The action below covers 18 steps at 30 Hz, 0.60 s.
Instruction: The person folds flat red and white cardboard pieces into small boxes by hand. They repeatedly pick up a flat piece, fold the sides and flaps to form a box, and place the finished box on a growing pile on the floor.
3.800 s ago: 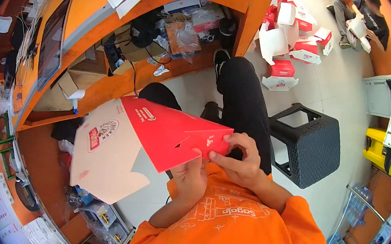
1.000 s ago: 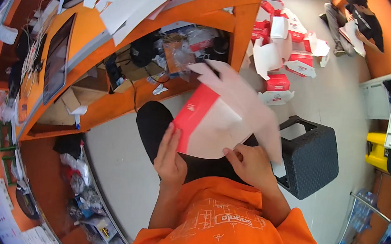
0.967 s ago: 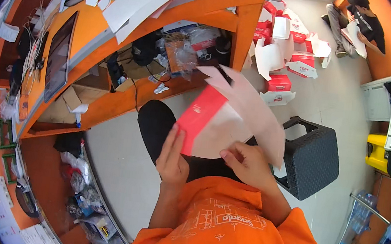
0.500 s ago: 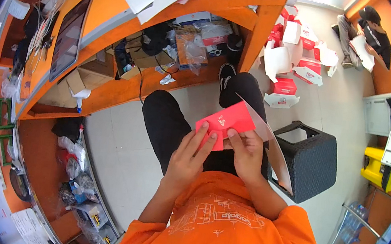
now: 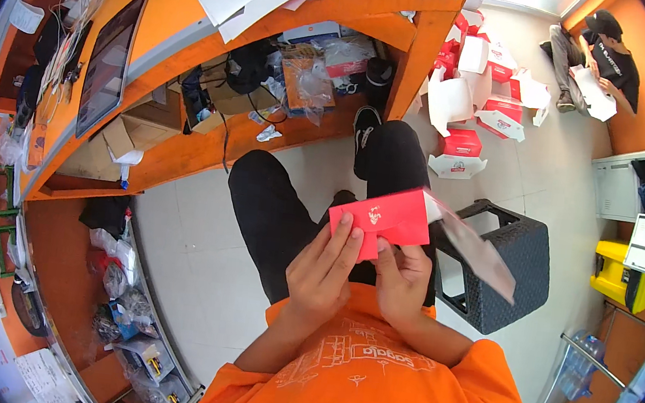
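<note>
A partly folded red and white cardboard box (image 5: 397, 214) is held between my two hands above my lap. Its red outer panel faces up, and a long white flap reaches out to the right over the black stool. My left hand (image 5: 323, 269) grips the box's left lower part, fingers lying along the red panel and a small red tab. My right hand (image 5: 403, 278) pinches the lower edge near the middle, thumb against the tab. The inside of the box and some fingertips are hidden behind the card.
A black textured stool (image 5: 502, 270) stands right of my legs. Several red and white boxes (image 5: 460, 142) lie on the floor ahead. Beyond them, a seated person (image 5: 612, 67) handles a white card piece. An orange desk (image 5: 278, 33) with papers and a cluttered lower shelf runs along the left.
The box has turned slightly and shifted a little right and down with my hands. Its white flap has swung outward to the right. My right thumb has moved down to the tab's edge.
</note>
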### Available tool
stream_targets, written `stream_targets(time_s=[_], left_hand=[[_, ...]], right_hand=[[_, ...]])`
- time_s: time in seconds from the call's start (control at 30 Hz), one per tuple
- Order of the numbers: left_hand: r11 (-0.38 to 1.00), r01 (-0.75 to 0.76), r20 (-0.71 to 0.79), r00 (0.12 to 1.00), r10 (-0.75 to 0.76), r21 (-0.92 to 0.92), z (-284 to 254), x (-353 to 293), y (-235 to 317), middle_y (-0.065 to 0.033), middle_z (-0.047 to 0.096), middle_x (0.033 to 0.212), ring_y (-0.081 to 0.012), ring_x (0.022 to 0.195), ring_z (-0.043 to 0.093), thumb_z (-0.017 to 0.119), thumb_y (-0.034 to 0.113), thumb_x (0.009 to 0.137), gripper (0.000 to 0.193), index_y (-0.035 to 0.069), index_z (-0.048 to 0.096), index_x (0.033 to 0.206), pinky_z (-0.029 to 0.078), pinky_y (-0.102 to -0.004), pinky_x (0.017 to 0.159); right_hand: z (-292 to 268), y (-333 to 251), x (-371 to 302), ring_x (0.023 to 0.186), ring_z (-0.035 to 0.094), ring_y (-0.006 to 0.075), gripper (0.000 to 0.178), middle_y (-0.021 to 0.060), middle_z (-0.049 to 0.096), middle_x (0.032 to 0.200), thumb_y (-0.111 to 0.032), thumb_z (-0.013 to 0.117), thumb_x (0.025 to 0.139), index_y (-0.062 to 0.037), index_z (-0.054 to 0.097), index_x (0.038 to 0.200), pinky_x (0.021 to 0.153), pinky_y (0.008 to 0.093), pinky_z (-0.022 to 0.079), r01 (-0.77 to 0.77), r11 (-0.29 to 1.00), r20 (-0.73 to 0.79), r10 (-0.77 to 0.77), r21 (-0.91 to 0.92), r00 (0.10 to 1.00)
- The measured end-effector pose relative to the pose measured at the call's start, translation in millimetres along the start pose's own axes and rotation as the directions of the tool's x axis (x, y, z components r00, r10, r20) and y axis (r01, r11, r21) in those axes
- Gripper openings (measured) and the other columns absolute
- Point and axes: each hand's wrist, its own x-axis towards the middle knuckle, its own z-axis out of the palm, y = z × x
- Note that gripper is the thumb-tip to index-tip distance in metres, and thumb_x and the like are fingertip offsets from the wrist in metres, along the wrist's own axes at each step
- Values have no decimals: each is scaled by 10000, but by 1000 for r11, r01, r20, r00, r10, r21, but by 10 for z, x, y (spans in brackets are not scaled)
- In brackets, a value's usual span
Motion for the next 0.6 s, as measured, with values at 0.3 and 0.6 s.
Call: stream_targets(time_s=[0.3,0.6], left_hand=[[983,-45,244,970,0,177,-89,41,35,-142,536,1391,-473,1254,490,576,30,816,456,96,631,1264,383,-603,1018],[978,170,336,934,-122,-118,-139,403,51,-159,508,1393,-380,1220,525,643,200,899,465,89,551,1342,440,-501,983]], right_hand=[[-154,3,74,987,614,134,222,69,652,1094,9,537,966,24,581,1183,869,281,493,22,1000,83,-20,-22,996],[-449,-64,152,959,621,139,277,71,655,1025,11,563,931,19,566,1208,848,277,500,-33,984,319,87,-173,944]])
